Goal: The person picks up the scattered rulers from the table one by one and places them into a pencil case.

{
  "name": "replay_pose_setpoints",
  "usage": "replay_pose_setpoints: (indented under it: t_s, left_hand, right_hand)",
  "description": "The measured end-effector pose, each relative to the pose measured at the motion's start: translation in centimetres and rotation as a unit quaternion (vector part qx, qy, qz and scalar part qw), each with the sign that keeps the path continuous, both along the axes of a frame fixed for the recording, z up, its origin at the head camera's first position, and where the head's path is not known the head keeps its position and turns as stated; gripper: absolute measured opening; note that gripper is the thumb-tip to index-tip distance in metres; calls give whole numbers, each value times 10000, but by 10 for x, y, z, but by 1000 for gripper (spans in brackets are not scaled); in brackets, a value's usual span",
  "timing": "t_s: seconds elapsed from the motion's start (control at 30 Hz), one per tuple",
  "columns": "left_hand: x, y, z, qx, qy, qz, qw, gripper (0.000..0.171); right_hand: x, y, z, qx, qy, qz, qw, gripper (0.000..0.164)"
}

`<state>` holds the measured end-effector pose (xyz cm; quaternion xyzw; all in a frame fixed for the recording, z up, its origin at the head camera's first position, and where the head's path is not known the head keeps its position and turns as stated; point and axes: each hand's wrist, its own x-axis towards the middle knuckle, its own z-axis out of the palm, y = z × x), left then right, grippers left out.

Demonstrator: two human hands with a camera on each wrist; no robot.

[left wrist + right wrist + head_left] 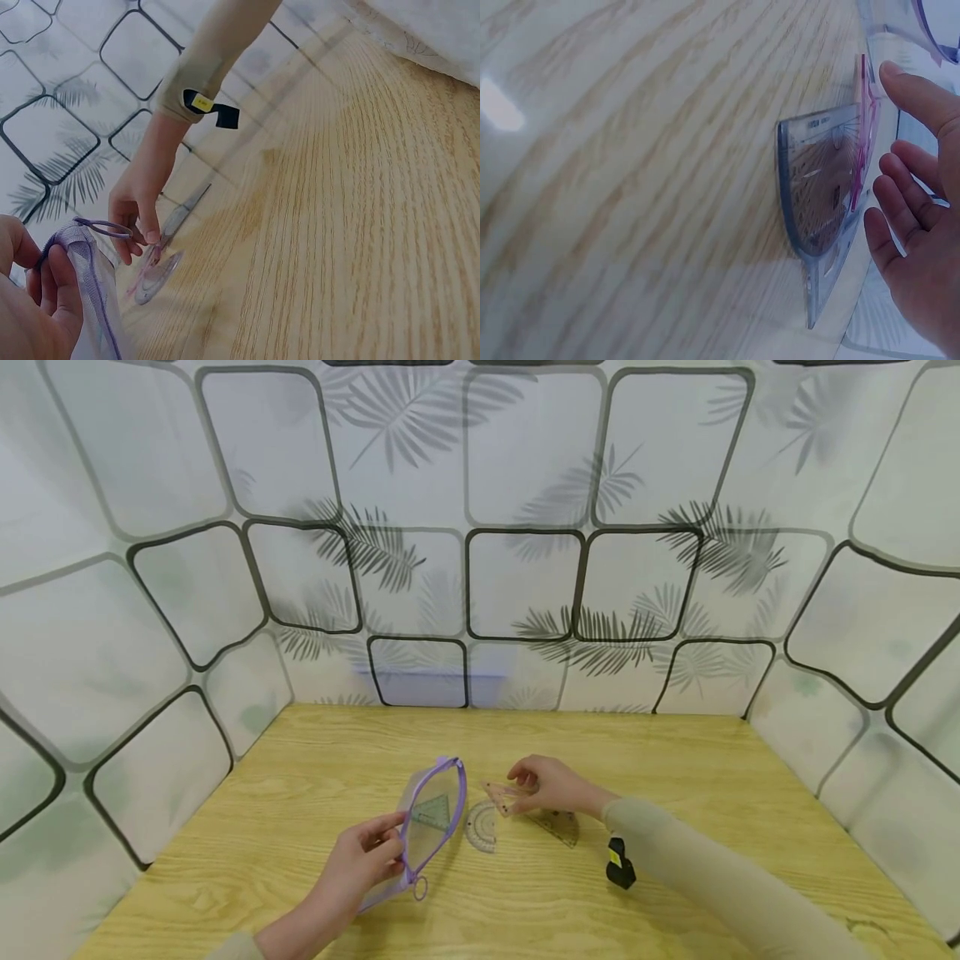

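My left hand (367, 857) pinches the rim of a see-through zip pouch (461, 781) with purple edging, its mouth spread wide. Inside the pouch lies a greenish set square (433, 811). Just right of the pouch, a clear protractor (480, 828) is flat on the table. My right hand (555, 783) hovers over a pink set square (495, 795), thumb and fingers apart. In the right wrist view a gap shows between the fingers and the pink set square (864, 112). A greyish protractor (821, 187) lies beside it, partly below that hand in the head view.
The wood-grain table (637, 910) is enclosed by patterned white curtains (525, 577) at the back and sides. A purple ring (421, 888) hangs from the pouch's zip. A black strap with a yellow label (618, 862) dangles from the right sleeve.
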<state>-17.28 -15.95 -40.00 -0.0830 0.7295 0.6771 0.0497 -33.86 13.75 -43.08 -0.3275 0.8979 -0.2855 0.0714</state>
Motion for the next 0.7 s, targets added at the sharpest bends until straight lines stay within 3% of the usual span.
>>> replay_pose_setpoints:
  t_s: [0.37,0.7]
  left_hand:
    - [1,0,2,48,-54,-40,10000,47]
    - [1,0,1,23,-32,21,10000,47]
  right_hand:
    - [0,-11,-2,-6,-131,-38,9999,59]
    - [1,-17,-5,262,17,-12,9997,59]
